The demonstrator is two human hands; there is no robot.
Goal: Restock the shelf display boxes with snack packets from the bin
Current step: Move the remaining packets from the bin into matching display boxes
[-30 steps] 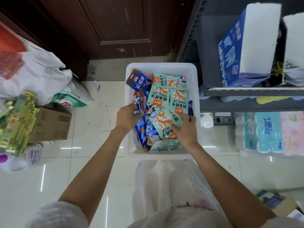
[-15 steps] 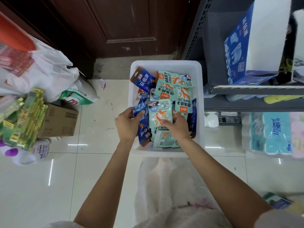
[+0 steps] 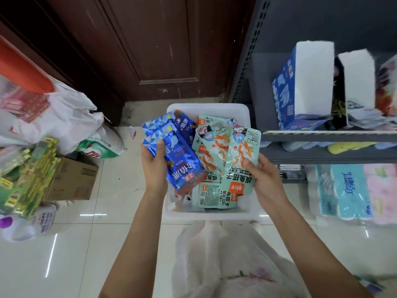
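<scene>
Gripping a fanned stack of blue packets (image 3: 174, 155), the left hand (image 3: 153, 166) had its thumb curled over them above the white bin (image 3: 207, 214). Right hand (image 3: 263, 179) pinched mint-green packets (image 3: 236, 155), also above the bin. Blue display box (image 3: 300, 89) sat on the grey shelf (image 3: 328, 134).

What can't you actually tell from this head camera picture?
- Blue display box: the inside faces away, so how full it is stays unknown.
- White bin: its bottom is hidden under packets.
- Blue packets in the left hand and green packets in the right hand: overlapping, count unclear.
</scene>
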